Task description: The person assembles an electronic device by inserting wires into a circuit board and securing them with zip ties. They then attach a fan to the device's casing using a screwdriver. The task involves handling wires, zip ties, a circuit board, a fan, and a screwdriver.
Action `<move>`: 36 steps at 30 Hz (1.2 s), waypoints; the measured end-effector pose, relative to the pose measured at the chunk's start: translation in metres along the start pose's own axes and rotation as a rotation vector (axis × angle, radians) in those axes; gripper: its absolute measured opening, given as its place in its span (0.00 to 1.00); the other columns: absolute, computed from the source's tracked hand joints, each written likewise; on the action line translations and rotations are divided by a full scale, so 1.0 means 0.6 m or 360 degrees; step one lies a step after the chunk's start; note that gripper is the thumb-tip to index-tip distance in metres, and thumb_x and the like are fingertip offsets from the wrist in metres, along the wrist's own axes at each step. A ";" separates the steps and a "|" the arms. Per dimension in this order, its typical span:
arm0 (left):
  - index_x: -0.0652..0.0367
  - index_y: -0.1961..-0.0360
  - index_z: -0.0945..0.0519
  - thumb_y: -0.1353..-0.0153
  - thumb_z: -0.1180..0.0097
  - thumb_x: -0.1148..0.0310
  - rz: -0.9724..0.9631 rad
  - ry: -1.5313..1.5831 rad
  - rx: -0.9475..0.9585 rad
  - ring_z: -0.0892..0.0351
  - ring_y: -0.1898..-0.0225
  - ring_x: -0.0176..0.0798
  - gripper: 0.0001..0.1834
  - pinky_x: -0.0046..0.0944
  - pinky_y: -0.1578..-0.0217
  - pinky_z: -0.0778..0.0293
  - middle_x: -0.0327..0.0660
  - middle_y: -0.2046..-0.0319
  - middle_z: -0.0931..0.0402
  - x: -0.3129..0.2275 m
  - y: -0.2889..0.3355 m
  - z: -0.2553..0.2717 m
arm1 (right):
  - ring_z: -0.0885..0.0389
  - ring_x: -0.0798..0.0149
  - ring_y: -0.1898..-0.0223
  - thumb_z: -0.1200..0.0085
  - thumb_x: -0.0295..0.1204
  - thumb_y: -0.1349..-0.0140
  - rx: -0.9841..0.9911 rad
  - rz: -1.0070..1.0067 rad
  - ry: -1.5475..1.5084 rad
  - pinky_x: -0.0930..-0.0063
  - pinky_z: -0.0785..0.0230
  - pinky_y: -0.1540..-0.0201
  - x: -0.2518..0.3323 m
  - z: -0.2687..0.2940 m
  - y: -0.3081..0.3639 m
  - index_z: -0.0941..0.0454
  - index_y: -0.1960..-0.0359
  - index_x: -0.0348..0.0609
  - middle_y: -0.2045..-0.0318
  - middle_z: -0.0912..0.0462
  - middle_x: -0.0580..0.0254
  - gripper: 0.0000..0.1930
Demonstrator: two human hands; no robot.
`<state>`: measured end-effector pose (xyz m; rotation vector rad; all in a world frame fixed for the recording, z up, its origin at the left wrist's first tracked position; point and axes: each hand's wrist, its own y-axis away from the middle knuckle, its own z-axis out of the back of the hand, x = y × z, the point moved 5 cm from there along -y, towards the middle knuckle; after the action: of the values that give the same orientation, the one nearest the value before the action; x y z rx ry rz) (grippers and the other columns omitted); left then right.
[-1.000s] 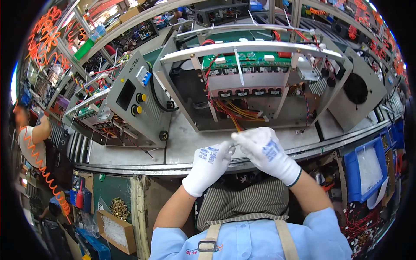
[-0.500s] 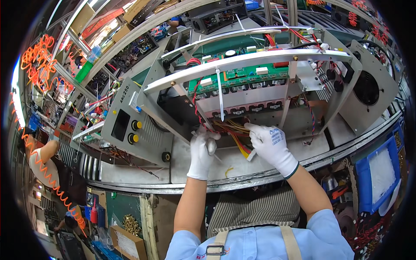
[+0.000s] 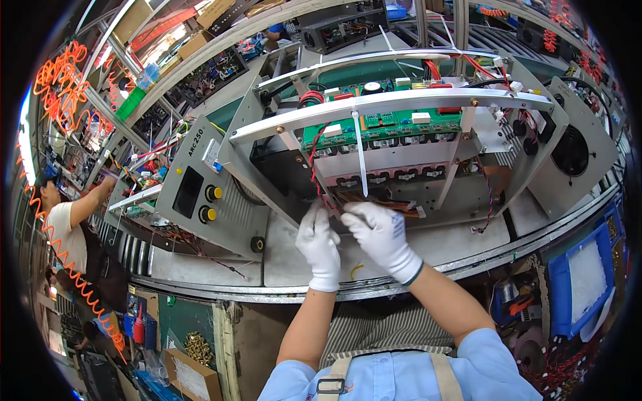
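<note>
An open grey metal chassis [image 3: 535,174] lies on the workbench, with a green circuit board [image 3: 388,127] under a metal crossbar [image 3: 401,103]. Both my hands wear white gloves and meet at the chassis's lower front. My left hand [image 3: 319,246] pinches the red and black wires [image 3: 314,167] that hang from the board. My right hand [image 3: 381,237] closes its fingers on the orange wire bundle [image 3: 384,199] right beside them. A white cable tie [image 3: 361,157] hangs from the crossbar just above my fingers. What my fingertips grip is partly hidden.
A grey front panel with two yellow knobs [image 3: 200,194] leans left of the chassis. The metal workbench edge [image 3: 267,294] runs across below my hands. A blue bin [image 3: 582,281] sits at the right. Another person [image 3: 67,227] works at far left by an orange coiled hose [image 3: 73,281].
My hands have risen from the bench edge into the chassis and closed on the wires. The view has tilted up and nearer to the chassis.
</note>
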<state>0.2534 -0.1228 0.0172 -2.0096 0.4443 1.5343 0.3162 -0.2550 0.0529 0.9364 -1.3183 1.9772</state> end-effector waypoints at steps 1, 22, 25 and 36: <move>0.63 0.49 0.20 0.36 0.44 0.73 -0.0218 -0.0126 0.0056 0.36 0.84 0.22 0.15 0.26 0.85 0.41 0.39 0.67 0.21 -0.006 0.003 0.001 | 0.15 0.57 0.67 0.38 0.32 0.42 -0.0094 0.0042 -0.0160 0.69 0.24 0.63 -0.008 -0.017 0.007 0.18 0.62 0.40 0.68 0.15 0.54 0.10; 0.64 0.62 0.17 0.43 0.41 0.73 -0.0698 -0.1238 0.0849 0.18 0.71 0.42 0.09 0.35 0.67 0.25 0.49 0.71 0.18 -0.117 -0.051 0.012 | 0.18 0.69 0.59 0.44 0.20 0.37 0.0286 -0.0440 -0.0990 0.73 0.25 0.51 -0.039 -0.037 -0.018 0.23 0.60 0.34 0.62 0.17 0.59 0.06; 0.64 0.63 0.17 0.43 0.41 0.72 -0.0673 -0.1228 0.0827 0.18 0.71 0.44 0.08 0.37 0.67 0.25 0.49 0.71 0.18 -0.118 -0.053 0.018 | 0.20 0.73 0.62 0.41 0.22 0.38 0.0243 -0.0446 -0.1000 0.77 0.26 0.55 -0.035 -0.040 -0.017 0.22 0.61 0.35 0.64 0.18 0.63 0.06; 0.63 0.63 0.17 0.45 0.39 0.73 -0.0747 -0.1311 0.0896 0.17 0.67 0.49 0.08 0.39 0.65 0.24 0.50 0.69 0.18 -0.122 -0.058 0.015 | 0.21 0.73 0.62 0.38 0.25 0.41 0.0262 -0.0353 -0.0878 0.76 0.28 0.55 -0.050 -0.047 -0.015 0.21 0.63 0.37 0.65 0.17 0.64 0.07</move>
<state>0.2456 -0.0955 0.0937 -0.8605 0.0373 1.5415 0.3342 -0.2278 0.0262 1.7188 -1.2650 1.7359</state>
